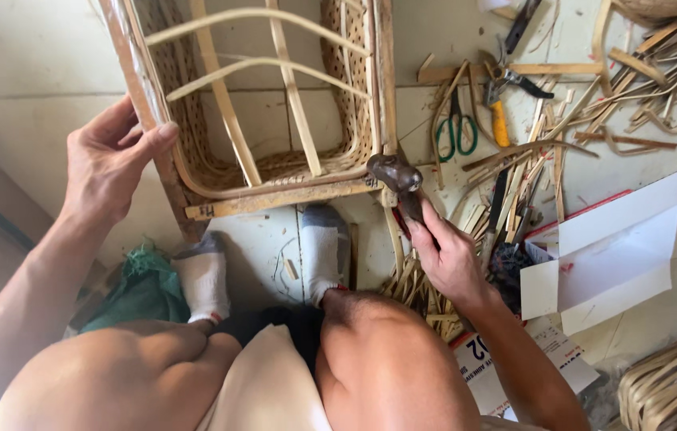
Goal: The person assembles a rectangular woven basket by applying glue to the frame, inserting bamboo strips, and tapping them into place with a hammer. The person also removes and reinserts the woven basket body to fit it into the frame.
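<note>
Pale floor tiles [27, 56] were our whole workshop, littered on the right with rattan strips [594, 120], green-handled scissors [455, 132], a yellow-handled tool [499, 120] and some folded white cardboard [617, 247]. We sat low, both socked feet planted just below the piece, the left sock [204, 275] and right sock [324, 249] almost touching its bottom rail.

That piece was a woven rattan frame [274, 172], lying on the floor in front of us, open side up, with bent slats crossing it and weave along its walls. Our left hand [107, 164] gripped its left edge, thumb pressed on the rail and fingers curled around the outside.

Our right hand [446, 255] was wrapped tight around the handle of a hammer [394, 175], whose dark metal head sat right at the frame's lower right corner; we couldn't tell if it was actually touching the wood. More loose strips [414, 287] lay under that wrist, and a small wicker basket [669, 387] sat at bottom right.
</note>
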